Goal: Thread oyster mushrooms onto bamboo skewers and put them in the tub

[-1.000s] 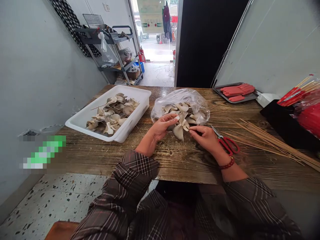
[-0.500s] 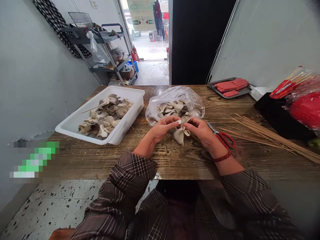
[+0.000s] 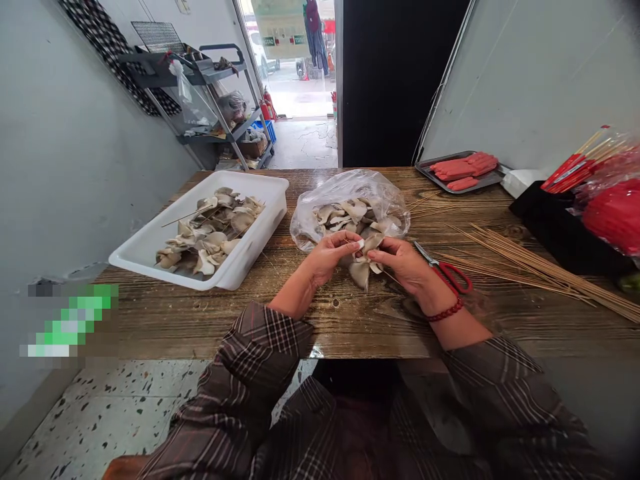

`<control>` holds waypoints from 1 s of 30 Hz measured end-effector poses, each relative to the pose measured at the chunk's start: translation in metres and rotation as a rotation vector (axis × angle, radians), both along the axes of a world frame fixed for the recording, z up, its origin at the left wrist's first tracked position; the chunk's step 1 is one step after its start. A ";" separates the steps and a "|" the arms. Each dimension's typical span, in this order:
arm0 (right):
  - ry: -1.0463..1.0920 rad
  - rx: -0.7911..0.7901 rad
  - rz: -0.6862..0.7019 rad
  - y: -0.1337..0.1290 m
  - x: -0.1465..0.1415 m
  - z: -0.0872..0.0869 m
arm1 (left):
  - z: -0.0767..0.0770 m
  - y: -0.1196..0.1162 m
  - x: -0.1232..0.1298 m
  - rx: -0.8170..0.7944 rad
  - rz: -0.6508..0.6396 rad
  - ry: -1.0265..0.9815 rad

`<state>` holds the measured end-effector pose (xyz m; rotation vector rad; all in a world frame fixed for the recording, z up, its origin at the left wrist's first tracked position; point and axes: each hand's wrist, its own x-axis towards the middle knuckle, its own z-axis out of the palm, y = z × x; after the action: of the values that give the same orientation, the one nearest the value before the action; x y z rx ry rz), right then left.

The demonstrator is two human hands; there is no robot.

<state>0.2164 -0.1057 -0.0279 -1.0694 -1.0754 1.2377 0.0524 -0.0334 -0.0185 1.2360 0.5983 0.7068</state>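
Observation:
Both hands meet over the wooden table [image 3: 280,327], just in front of a clear plastic bag [image 3: 385,190] with grey-white mushrooms [image 3: 355,210] inside. My left hand [image 3: 327,257] pinches a small pale mushroom piece between thumb and fingers. My right hand [image 3: 400,260], with a red bead bracelet at the wrist, is closed on a mushroom cluster [image 3: 361,273] that hangs between the hands. A thin stick shows beneath the right hand. On the left, a white tub [image 3: 245,270] holds more mushrooms [image 3: 215,230] and thin sticks.
Red-handled scissors [image 3: 453,275] lie beside my right wrist. Wooden skewers [image 3: 540,267] spread across the right side. Behind them are a dark tray [image 3: 470,188] of red sticks of food and a black holder [image 3: 545,230]. A grey cart [image 3: 215,80] stands beyond the table.
The right hand has shifted very slightly, and a thin stick shows more clearly below it. The left hand keeps its pinch. The view has moved a little.

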 end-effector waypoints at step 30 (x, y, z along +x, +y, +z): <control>-0.489 0.174 -0.280 0.002 0.027 -0.016 | -0.012 0.009 -0.002 -0.213 -0.014 0.002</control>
<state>0.2434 -0.1038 -0.0444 -1.3695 -1.3176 0.6592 0.0508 -0.0244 -0.0309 1.0431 0.6489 0.6134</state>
